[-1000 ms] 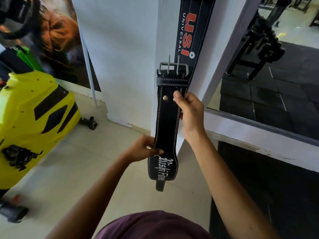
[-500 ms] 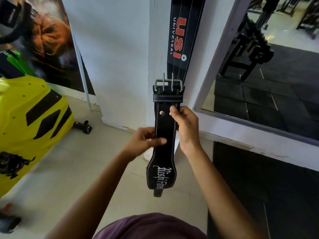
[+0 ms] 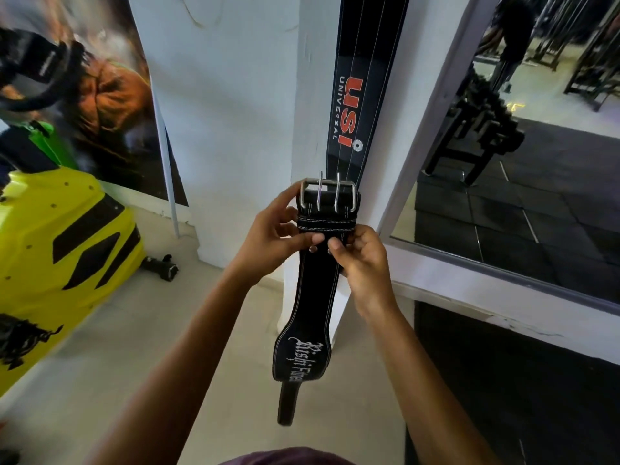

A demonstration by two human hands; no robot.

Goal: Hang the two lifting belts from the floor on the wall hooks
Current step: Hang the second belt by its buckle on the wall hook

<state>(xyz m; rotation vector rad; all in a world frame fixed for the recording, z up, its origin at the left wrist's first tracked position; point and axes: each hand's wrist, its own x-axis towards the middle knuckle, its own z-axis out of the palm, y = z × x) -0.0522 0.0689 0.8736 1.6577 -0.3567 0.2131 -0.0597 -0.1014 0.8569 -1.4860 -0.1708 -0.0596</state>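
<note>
**Second belt held up by its buckle end, hook out of sight**

Both hands hold a black belt (image 3: 310,297) upright in front of a white wall corner (image 3: 302,95). The left hand (image 3: 271,236) has its fingers (image 3: 292,196) clamped on the left side of the steel buckle (image 3: 328,193) and its thumb pressed on the stitched loop just below. The right hand (image 3: 362,260) pinches the strap under that loop, thumb and fingers closed on it. The wide lettered part hangs down near the person, with a narrow tail below it.

The belt looks like thick, stiff leather: it keeps its shape as it hangs and should not flop or slip. The buckle end seems the right place to hold, since the steel frame is likely what goes over a hook.

Another belt (image 3: 362,95), black with red lettering, already hangs flat on the wall just behind the buckle. No hook shows here. A mirror (image 3: 503,162) stands to the right, a poster (image 3: 100,95) far left, and a yellow machine (image 3: 60,246) sits on the tiled floor (image 3: 151,330) at the left. The hung belt may crowd the spot.
</note>
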